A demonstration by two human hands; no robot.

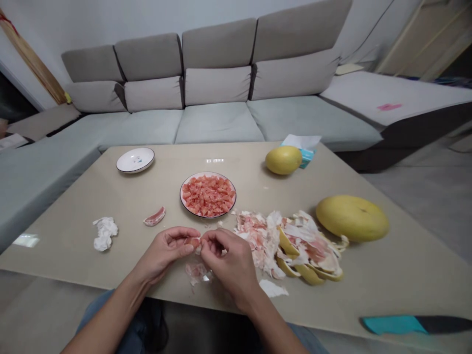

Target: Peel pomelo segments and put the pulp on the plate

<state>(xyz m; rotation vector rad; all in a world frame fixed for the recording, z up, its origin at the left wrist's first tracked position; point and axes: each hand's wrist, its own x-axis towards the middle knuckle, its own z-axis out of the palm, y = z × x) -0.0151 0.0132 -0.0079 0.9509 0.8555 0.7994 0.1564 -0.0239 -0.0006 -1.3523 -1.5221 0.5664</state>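
Note:
My left hand [165, 251] and my right hand [229, 257] meet above the table's near edge, pinching a small pink piece of pomelo flesh [192, 242] between their fingers. Pale torn membrane scraps [195, 273] lie just below them. Right of my right hand is a heap of pomelo peel and pith [291, 248]. A white plate piled with diced pink pomelo flesh [208, 195] stands ahead of my hands. A peeled pomelo segment [155, 216] lies to the left. A large yellow pomelo [352, 218] sits beyond the peel, and a smaller one [283, 160] sits farther back.
The beige glossy table [73, 196] also holds crumpled white tissue [104, 233], a small white plate [135, 160] and a tissue box [304, 147]. A teal-handled knife [394, 324] lies at the lower right. A grey sofa [217, 123] stands behind the table.

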